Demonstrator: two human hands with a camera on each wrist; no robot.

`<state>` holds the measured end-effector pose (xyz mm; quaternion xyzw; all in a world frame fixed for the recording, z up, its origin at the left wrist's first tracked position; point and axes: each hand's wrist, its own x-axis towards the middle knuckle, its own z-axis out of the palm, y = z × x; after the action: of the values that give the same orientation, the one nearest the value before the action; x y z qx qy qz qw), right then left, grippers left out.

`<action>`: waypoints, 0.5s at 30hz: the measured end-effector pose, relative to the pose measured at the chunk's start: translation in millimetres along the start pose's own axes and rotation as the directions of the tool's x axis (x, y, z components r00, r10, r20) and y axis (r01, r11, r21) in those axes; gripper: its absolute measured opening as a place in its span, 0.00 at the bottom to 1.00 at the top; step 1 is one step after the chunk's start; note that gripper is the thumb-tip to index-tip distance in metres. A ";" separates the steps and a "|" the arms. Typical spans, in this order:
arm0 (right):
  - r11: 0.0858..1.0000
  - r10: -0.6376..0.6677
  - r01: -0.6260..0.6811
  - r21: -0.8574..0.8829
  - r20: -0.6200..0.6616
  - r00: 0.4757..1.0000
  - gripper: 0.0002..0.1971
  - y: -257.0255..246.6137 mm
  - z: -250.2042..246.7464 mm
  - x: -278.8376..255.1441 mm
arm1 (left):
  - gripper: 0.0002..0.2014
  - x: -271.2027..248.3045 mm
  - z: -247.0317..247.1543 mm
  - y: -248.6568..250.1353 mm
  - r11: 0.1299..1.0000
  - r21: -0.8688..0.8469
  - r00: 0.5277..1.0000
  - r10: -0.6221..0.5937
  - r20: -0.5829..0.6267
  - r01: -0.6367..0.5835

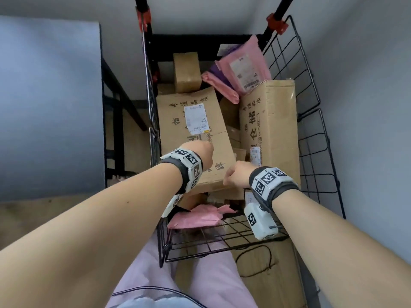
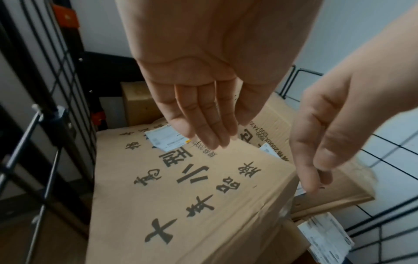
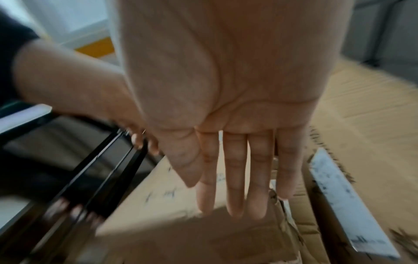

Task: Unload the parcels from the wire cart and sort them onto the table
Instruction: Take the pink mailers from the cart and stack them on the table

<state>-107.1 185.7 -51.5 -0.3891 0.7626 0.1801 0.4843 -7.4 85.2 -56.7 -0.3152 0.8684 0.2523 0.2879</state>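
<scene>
Head view shows the left hand (image 1: 201, 152) and right hand (image 1: 236, 174), fingers straight and empty, over the large printed carton (image 1: 193, 130) in the wire cart (image 1: 311, 130), reaching to grasp; next, gripping its opposite edges.

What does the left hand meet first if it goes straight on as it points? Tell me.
Most likely the top face of the big printed cardboard box: the left hand hangs open over it, fingers angled down towards its shipping label. Gap unclear.

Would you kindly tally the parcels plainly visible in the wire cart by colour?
Brown cardboard boxes: 3
Pink mailer bags: 3
Purple bag: 1
Total: 7, not counting partly hidden boxes underneath.
</scene>
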 end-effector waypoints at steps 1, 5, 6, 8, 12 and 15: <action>0.998 -0.024 0.026 -0.053 0.047 0.999 0.13 0.2 1.1 7.5 | 0.11 4.1 3.2 -0.9 0.999 -0.030 1.000 -0.025 -0.005 0.025; 0.953 -0.110 0.166 -0.254 0.221 0.969 0.17 -1.4 12.3 31.7 | 0.10 9.6 18.0 -1.7 0.984 -0.132 0.991 -0.128 -0.038 0.122; 0.929 -0.116 0.203 -0.310 0.276 0.954 0.18 -1.1 17.4 36.1 | 0.10 9.3 24.5 -0.3 0.980 -0.139 0.988 -0.146 -0.040 0.139; 0.865 -0.158 0.293 -0.406 0.335 0.929 0.19 3.3 28.9 45.5 | 0.10 7.4 38.0 4.2 0.976 -0.141 0.985 -0.171 -0.028 0.165; 0.801 -0.241 0.403 -0.443 0.378 0.894 0.17 15.5 53.7 58.5 | 0.09 -0.7 67.3 11.1 0.967 -0.125 0.973 -0.212 0.087 0.222; 0.701 -0.216 0.482 -0.526 0.488 0.846 0.19 11.8 79.7 63.7 | 0.10 -1.6 86.4 8.8 0.956 -0.107 0.951 -0.252 0.178 0.273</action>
<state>-83.0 218.5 -145.8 -0.6245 0.4547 0.4009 0.4925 17.0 145.3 -114.5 -0.4244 0.7740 0.2926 0.3676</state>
